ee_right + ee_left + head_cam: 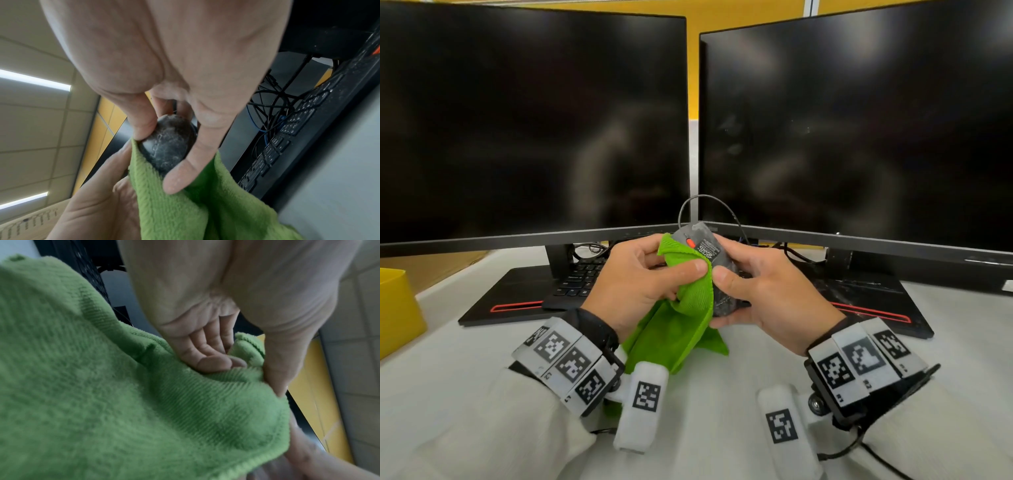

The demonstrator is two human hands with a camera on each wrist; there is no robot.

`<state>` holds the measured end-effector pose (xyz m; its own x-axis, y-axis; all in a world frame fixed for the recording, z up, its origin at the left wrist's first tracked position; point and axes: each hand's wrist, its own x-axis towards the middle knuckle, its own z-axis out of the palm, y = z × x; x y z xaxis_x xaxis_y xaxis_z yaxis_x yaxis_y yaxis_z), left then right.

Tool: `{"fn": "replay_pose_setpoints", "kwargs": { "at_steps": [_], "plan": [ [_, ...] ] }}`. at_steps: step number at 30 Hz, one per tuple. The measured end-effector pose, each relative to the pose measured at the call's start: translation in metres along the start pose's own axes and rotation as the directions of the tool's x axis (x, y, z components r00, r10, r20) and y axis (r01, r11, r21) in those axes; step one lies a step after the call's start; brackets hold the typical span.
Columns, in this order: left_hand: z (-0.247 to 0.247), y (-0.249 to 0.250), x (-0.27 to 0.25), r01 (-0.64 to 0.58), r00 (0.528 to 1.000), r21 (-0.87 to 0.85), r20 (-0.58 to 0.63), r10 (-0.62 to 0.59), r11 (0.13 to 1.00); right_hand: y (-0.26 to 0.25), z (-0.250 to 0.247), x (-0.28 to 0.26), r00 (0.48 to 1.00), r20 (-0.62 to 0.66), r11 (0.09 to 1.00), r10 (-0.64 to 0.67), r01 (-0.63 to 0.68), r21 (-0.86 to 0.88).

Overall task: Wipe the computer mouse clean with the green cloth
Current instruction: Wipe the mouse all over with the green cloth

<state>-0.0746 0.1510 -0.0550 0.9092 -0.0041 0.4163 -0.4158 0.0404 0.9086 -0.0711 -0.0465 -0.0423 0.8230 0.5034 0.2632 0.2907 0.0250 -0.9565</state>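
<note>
A dusty dark grey wired mouse [717, 263] is held up above the desk, underside with its label and red light facing me. My right hand [753, 291] grips it from the right, thumb and fingers curled round its body [170, 146]. My left hand [643, 277] pinches the green cloth [685, 308] between thumb and fingers and presses a fold against the mouse's left side. The rest of the cloth [102, 394] hangs down to the desk. In the right wrist view grey dust streaks cover the mouse's rounded back, and the cloth [195, 203] wraps under it.
Two dark monitors [534, 120] [859, 130] stand close behind the hands. A black keyboard [578, 277] lies under them, with cables [791, 253] behind. A yellow box [397, 308] sits at the left desk edge. The mouse cable [688, 205] loops upward.
</note>
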Motion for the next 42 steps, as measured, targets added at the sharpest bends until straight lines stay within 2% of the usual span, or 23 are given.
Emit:
{"fn": "replay_pose_setpoints", "kwargs": {
  "at_steps": [3,8,13,19,28,35,42],
  "plan": [
    [-0.001,0.001,0.0,-0.004,1.0,0.025,0.0,0.004,1.0,0.0,0.001,0.001,1.0,0.003,1.0,0.019,-0.019,0.014],
    [-0.005,0.002,0.001,-0.016,1.0,-0.058,0.019,0.017,0.998,-0.005,-0.006,0.0,0.998,0.026,0.99,0.063,-0.066,0.126],
    [-0.006,-0.003,0.003,-0.028,0.997,-0.066,0.075,0.033,0.997,-0.006,-0.007,-0.001,0.998,-0.019,0.986,0.052,-0.048,0.158],
    [-0.003,-0.004,0.004,-0.033,0.999,0.046,0.032,0.031,0.998,-0.003,-0.005,0.001,0.996,-0.077,0.995,0.034,-0.026,0.099],
    [-0.009,-0.007,0.004,-0.025,0.998,-0.038,0.055,0.027,0.999,-0.003,-0.004,0.001,0.994,-0.103,0.992,0.04,-0.027,0.125],
    [-0.001,-0.005,0.004,-0.061,0.998,0.055,0.027,0.06,0.997,-0.003,0.003,0.001,0.992,-0.122,0.995,0.018,-0.006,0.101],
    [-0.007,-0.008,0.004,-0.046,0.996,-0.037,0.078,0.049,0.998,-0.005,-0.001,0.001,0.99,-0.138,0.991,0.025,-0.007,0.132]
  ]
}}
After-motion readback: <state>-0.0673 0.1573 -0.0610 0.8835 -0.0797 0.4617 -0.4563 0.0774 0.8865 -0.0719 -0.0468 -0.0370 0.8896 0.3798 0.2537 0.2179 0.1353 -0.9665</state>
